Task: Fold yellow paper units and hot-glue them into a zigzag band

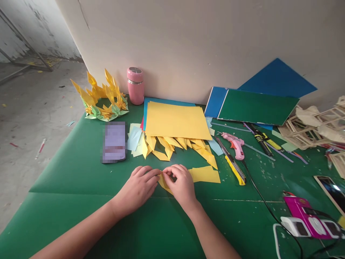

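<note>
Between my hands is a small piece of yellow paper (164,185), partly hidden by my fingers. My left hand (142,185) is closed with its fingertips at the paper's upper edge. My right hand (181,186) pinches the same piece between thumb and forefinger. Beside the right hand lies a flat strip of yellow paper (206,175). Just beyond both hands are several folded yellow paper points (168,145), their far ends under a stack of yellow sheets (176,120).
A yellow utility knife (235,168) and a pink glue gun (236,145) with a trailing cord lie to the right. A blurred phone (114,142), a yellow paper crown (104,99) and a pink flask (136,88) stand left. A pink power strip (307,216) sits at right front.
</note>
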A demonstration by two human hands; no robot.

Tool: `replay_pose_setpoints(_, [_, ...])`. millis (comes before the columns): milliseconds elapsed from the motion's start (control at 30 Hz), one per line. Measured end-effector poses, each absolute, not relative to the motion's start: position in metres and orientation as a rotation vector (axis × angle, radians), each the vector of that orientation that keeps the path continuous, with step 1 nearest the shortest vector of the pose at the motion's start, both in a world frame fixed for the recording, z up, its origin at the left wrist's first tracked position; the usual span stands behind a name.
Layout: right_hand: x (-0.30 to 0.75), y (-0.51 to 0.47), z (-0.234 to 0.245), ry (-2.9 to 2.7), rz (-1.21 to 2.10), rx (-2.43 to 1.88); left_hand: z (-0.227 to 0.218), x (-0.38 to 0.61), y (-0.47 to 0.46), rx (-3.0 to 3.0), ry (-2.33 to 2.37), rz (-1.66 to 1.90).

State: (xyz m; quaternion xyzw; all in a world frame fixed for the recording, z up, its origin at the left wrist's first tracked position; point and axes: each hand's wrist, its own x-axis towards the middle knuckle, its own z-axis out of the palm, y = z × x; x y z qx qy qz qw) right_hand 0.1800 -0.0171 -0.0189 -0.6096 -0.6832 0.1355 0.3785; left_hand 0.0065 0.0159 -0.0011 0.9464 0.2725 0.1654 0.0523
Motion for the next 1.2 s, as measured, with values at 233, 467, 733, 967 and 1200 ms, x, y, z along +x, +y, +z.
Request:
replay_pose_setpoints(233, [0.1847,-0.0205,-0.0196,-1.876,0.253,-1.428,-0.0016,0.0061,0.0133,2.861,0.918,0.539])
replay_pose_setpoints(467, [0.1865,-0.0230,-0.0183,-1.932,0.225,-1.398,-0.0011,0.0047,0.0128,2.860,0.920,0.523])
replay_pose_setpoints(733, [0.1871,-0.0226,-0.0163,-2.002,0.186,-1.380,-0.0025,0.0054,0.0122,2.875,0.876,0.541])
replay_pose_setpoints(967, [0.1882,-0.0224,-0.0148,-2.036,0.164,-1.371,-0.0048,0.0046,0.0116,2.903,0.863,0.461])
replay_pose_setpoints(1200, [0.1883,-0.0216,-0.0136,-2.051,0.158,-1.361,-0.0048,0.0044,0.0116,2.856,0.907,0.437])
